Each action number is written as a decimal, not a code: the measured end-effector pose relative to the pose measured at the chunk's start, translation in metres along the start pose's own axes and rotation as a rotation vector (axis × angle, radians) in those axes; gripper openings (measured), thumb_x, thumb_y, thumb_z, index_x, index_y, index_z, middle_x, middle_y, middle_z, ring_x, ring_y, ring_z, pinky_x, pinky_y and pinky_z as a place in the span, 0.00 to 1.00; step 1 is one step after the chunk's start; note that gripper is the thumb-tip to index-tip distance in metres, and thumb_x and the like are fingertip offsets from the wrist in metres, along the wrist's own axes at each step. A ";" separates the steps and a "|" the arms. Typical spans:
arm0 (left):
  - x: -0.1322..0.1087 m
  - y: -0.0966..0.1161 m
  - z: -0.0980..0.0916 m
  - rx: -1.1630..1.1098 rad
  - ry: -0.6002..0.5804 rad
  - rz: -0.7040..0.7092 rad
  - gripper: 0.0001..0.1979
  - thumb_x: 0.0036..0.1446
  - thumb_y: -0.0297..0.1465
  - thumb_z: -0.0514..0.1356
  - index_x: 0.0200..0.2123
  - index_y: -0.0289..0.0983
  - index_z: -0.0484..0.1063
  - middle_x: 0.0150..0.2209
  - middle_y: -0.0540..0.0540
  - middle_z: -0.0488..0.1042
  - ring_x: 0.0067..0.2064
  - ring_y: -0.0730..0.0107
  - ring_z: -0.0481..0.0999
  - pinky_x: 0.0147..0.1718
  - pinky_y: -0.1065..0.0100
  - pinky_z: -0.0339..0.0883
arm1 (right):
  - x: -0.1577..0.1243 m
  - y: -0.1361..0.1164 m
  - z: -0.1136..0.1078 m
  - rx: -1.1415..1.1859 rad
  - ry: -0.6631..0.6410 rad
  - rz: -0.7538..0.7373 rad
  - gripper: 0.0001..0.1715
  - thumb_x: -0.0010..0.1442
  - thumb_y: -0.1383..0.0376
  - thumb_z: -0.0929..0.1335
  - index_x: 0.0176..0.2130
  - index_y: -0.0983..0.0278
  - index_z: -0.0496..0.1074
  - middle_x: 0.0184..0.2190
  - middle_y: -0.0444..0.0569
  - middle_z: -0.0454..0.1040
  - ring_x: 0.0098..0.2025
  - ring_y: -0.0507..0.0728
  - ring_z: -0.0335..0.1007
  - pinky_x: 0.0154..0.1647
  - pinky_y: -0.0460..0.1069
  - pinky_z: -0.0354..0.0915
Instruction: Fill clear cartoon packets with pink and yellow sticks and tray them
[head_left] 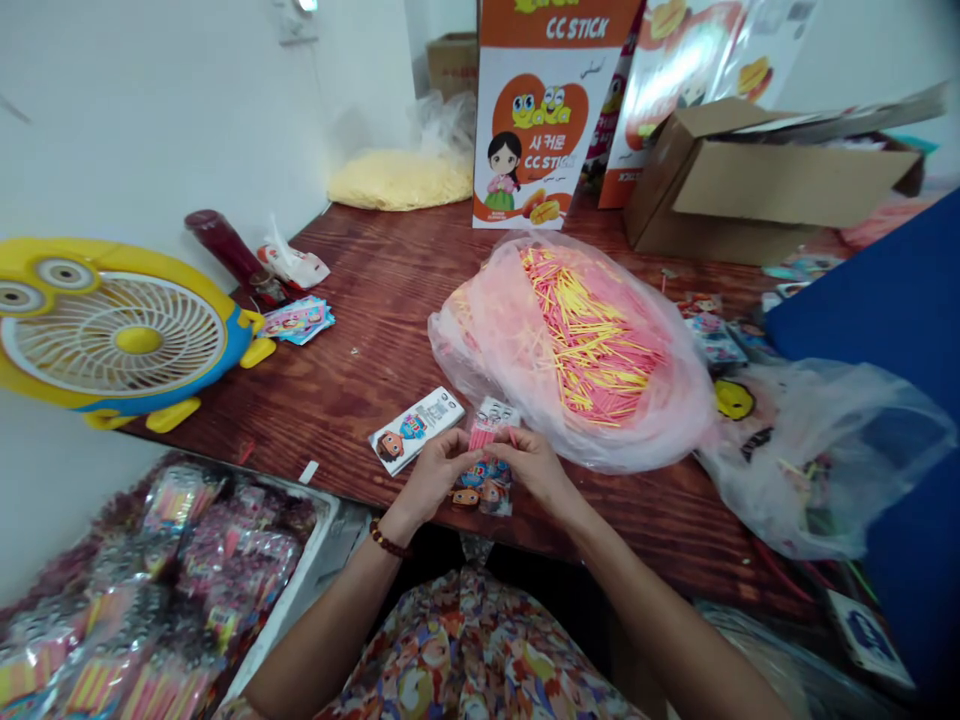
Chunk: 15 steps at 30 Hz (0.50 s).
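Note:
My left hand [435, 468], with a beaded bracelet at the wrist, and my right hand [538, 470] meet near the table's front edge. Between their closed fingertips is a small bunch of pink sticks [481, 438]. Under and around the fingers lie clear printed packets [491, 492]; whether the sticks are inside one cannot be made out. A stack of white printed cards [417, 430] rests just left of my left hand. Beyond my right hand, a large clear bag [480, 300] lies open, full of pink and yellow sticks [592, 340].
A yellow fan [139, 340] stands at the left, near a dark red bottle [225, 245]. Below it, a white-rimmed bin [319, 540] holds filled packets [180, 500]. Printed cartons [529, 130] and an open cardboard box [780, 195] line the back. Another clear bag [832, 440] lies right.

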<state>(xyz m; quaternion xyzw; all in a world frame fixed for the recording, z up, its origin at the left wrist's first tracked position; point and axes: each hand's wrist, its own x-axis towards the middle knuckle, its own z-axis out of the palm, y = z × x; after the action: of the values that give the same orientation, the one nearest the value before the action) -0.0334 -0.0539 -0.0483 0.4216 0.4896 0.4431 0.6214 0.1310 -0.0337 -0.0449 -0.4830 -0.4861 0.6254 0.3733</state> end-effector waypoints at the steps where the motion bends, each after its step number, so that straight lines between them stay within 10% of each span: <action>1: -0.001 0.000 0.001 0.005 -0.002 -0.015 0.12 0.50 0.37 0.69 0.31 0.34 0.75 0.31 0.50 0.75 0.33 0.72 0.72 0.36 0.70 0.66 | 0.000 0.001 0.000 0.001 0.003 0.007 0.14 0.50 0.56 0.73 0.25 0.64 0.71 0.21 0.40 0.67 0.25 0.50 0.58 0.29 0.47 0.57; 15: 0.001 -0.010 0.010 -0.034 0.017 -0.137 0.15 0.44 0.35 0.72 0.34 0.33 0.77 0.31 0.47 0.79 0.31 0.68 0.76 0.34 0.67 0.71 | -0.001 0.018 -0.010 0.025 0.016 0.007 0.16 0.50 0.53 0.72 0.29 0.64 0.72 0.23 0.41 0.69 0.26 0.51 0.60 0.29 0.47 0.59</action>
<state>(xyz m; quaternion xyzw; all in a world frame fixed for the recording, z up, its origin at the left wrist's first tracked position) -0.0221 -0.0567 -0.0566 0.3728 0.5151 0.4114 0.6530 0.1413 -0.0368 -0.0627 -0.4849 -0.4735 0.6288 0.3812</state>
